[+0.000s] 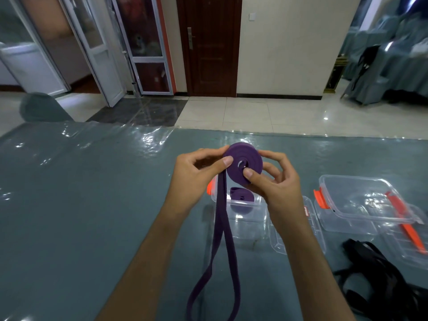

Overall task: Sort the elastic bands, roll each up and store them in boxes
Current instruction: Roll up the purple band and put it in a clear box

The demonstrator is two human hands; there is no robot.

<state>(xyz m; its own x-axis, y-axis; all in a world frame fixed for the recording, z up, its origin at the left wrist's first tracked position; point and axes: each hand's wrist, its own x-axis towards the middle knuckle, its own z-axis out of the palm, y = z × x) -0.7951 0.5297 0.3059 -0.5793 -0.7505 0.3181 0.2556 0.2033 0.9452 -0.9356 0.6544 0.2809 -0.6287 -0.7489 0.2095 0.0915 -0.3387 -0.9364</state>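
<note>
Both hands grip the purple band [243, 164], partly coiled, above the open box [240, 208]: left hand [196, 174] fingers pinch its edge, right hand [271, 179] fingers clamp the core. Advisable: keep the hanging tail taut, wind edges flush.

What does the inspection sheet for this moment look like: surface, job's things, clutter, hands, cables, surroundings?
Surface: table under a grey-green cloth with a glossy clear cover.
Job's things: purple band part rolled, its loose tail hanging toward the camera; a rolled purple band in the open clear box; a second clear box with orange clips; black bands heaped at the near right.
Clutter: a clear lid between the boxes.
Hands: left hand pinches the roll's edge; right hand has its grip on the roll, thumb by the centre.
Cables: nothing seen.
Surroundings: tiled floor, brown door, glass doors, covered chairs.
</note>
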